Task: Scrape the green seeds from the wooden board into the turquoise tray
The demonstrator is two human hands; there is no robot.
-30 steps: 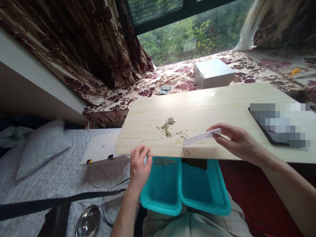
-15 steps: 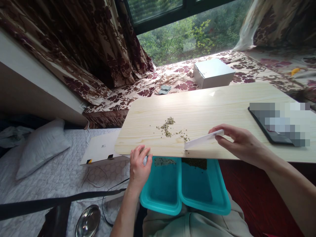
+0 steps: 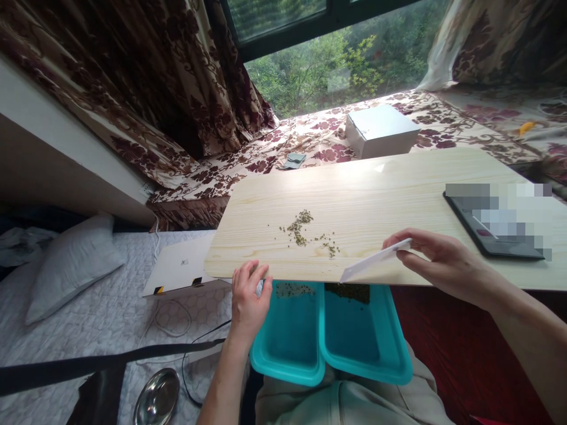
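Our right hand [image 3: 436, 260] pinches a card [image 3: 374, 260] | left hand [image 3: 250, 295] at table's [image 3: 398, 183] near edge, grip unclear | tubs [image 3: 292, 336] beneath, presumably for seeds [image 3: 299, 229]

Open passage: pale wood-grain counter [image 3: 354, 186], upper centre. Obstacles: small greenish-brown grains [image 3: 302, 218], centre; thin white plate [image 3: 373, 260], centre-right; flat black-edged device [image 3: 482, 233], right.

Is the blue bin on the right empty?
Not empty: small greenish grains lie inside the right bin, at its far end.
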